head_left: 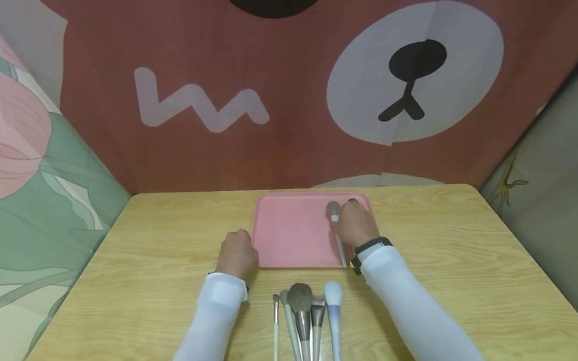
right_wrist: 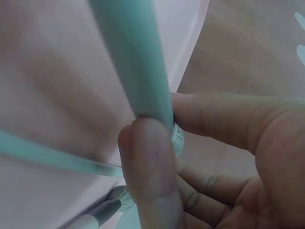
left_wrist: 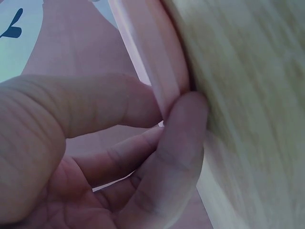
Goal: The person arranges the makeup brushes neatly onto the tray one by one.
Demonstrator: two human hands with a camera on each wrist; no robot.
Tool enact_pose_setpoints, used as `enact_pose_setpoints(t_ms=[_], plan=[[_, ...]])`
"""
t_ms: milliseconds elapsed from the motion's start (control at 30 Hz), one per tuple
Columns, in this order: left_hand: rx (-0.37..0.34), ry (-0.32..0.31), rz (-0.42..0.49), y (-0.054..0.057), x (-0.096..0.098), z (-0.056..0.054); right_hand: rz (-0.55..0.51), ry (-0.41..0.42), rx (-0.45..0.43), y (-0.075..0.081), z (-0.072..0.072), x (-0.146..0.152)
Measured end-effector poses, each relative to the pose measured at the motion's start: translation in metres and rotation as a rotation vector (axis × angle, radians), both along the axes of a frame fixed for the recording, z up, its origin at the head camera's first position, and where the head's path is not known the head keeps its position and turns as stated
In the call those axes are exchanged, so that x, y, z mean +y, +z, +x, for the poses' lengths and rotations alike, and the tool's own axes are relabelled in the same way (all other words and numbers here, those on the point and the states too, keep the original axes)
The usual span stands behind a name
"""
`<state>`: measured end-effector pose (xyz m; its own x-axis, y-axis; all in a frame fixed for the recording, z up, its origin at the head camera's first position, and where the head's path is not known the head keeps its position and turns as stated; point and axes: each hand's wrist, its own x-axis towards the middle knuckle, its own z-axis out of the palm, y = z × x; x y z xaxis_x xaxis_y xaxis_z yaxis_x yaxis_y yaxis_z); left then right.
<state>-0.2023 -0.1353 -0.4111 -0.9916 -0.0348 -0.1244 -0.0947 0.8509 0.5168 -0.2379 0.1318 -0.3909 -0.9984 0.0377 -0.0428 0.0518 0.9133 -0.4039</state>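
Pinching a brush point(right_wrist: 136, 57) is the right hand point(head_left: 355, 224); the left hand point(head_left: 236, 254) grips the tray point(head_left: 292, 230) (pink).

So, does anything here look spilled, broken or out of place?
No spill or breakage shows on the pink tray or the brushes in front of it. The one oddity is on the wall: the bear's pale snout has a jog in its lower edge, perhaps from a fold or seam.

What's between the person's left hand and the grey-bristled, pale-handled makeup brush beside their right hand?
Only a bare stretch of the pink rectangular tray separates the left hand from that makeup brush; the head view shows this.
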Motion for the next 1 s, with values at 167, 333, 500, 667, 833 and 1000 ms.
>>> enact_pose_setpoints(t_ms=[167,333,500,667,833,1000], plan=[[-0.001,-0.004,-0.003,0.0,0.0,-0.001,0.006,0.0,-0.018,-0.001,-0.006,0.001],[-0.025,0.002,-0.001,0.0,0.001,-0.002,0.011,0.01,-0.019,-0.002,-0.011,0.0],[-0.018,0.004,-0.005,0.001,0.0,-0.001,0.002,-0.009,-0.04,-0.002,-0.014,-0.002],[-0.009,-0.001,-0.005,0.001,0.0,0.0,0.013,-0.026,-0.066,-0.003,-0.015,-0.007],[-0.021,0.005,0.009,0.002,0.001,0.0,0.036,-0.02,-0.064,-0.005,-0.016,-0.009],[-0.031,0.008,0.017,0.002,0.001,0.0,0.034,-0.021,-0.055,-0.007,-0.017,-0.01]])
